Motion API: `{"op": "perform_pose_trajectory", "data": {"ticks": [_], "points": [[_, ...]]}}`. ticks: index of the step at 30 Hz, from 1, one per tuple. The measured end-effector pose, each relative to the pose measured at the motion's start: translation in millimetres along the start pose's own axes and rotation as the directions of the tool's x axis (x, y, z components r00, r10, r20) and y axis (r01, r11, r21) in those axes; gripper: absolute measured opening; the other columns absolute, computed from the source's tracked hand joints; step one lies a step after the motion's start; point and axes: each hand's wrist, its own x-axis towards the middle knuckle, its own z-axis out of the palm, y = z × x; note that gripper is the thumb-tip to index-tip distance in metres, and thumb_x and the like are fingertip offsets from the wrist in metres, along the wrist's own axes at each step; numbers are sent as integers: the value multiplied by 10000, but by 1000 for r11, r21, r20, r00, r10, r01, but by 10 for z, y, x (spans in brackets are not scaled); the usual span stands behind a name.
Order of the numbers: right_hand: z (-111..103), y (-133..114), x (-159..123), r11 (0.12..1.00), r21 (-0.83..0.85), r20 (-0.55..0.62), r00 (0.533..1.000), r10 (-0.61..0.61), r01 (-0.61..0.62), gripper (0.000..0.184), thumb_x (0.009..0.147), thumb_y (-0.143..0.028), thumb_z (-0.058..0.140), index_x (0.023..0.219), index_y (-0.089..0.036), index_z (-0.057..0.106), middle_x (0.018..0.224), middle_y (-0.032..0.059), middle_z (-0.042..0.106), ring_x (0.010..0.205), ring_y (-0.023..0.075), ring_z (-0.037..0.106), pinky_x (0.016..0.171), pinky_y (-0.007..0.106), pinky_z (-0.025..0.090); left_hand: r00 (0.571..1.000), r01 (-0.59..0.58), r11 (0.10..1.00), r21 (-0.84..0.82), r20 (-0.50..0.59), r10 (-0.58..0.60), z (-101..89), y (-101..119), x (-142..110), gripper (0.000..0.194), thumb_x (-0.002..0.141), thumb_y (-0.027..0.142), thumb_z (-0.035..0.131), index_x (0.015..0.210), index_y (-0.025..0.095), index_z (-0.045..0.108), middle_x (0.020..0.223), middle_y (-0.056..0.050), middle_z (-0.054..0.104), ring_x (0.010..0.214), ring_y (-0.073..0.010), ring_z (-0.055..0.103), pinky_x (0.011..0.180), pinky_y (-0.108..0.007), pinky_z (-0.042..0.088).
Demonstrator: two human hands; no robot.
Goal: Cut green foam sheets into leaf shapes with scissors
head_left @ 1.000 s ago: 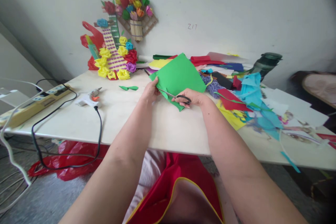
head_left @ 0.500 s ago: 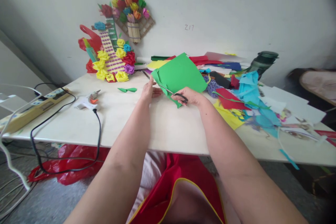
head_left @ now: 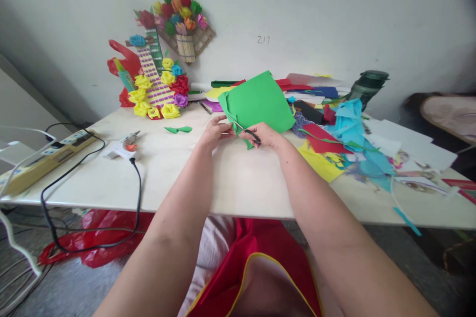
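My right hand (head_left: 266, 135) grips black-handled scissors (head_left: 248, 132) whose blades point up and left into a green sheet (head_left: 260, 99) held above the table's middle. My left hand (head_left: 214, 131) pinches the sheet's lower left edge, right beside the blades. A small green cut-out (head_left: 178, 129) lies on the white table (head_left: 238, 178) to the left of my left hand.
A glue gun (head_left: 124, 146) with a black cord and a power strip (head_left: 44, 158) lie at the left. Paper-flower crafts (head_left: 156, 84) lean on the back wall. Coloured paper scraps (head_left: 342, 133) and a dark bottle (head_left: 366, 86) crowd the right.
My left hand let go of the sheet's far left edge, dropped to the table, then took hold again lower down, nearer the scissors. The view shifted slightly.
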Motion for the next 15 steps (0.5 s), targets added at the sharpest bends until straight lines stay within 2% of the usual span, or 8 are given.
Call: {"op": "perform_pose_trajectory", "data": {"ticks": [5,9,15], "points": [[0,2,2,1000,8,8,1000,-25,25,237,718,-298,685,603,-111,596,407,-42,467,323,37,362,339,188,298,999,-41,997,-59,-24,40,50,0,-4,512,643,137,671,1118,141,480,586,54,567,547,-98,569,667,-303,502],[10,-7,-4,1000,11,-5,1000,-23,24,240,725,-294,677,601,-112,583,406,-43,459,323,37,359,337,189,295,998,-36,995,-93,-47,32,105,40,-37,608,624,101,664,1190,128,447,609,57,572,553,-92,562,680,-301,497],[6,-7,-15,999,32,6,1000,-30,29,297,717,-310,682,546,-131,518,413,-40,459,319,31,358,332,183,282,999,-37,994,-104,-8,36,113,61,-58,737,619,80,667,1301,136,391,603,64,576,554,-89,555,690,-299,492]]}}
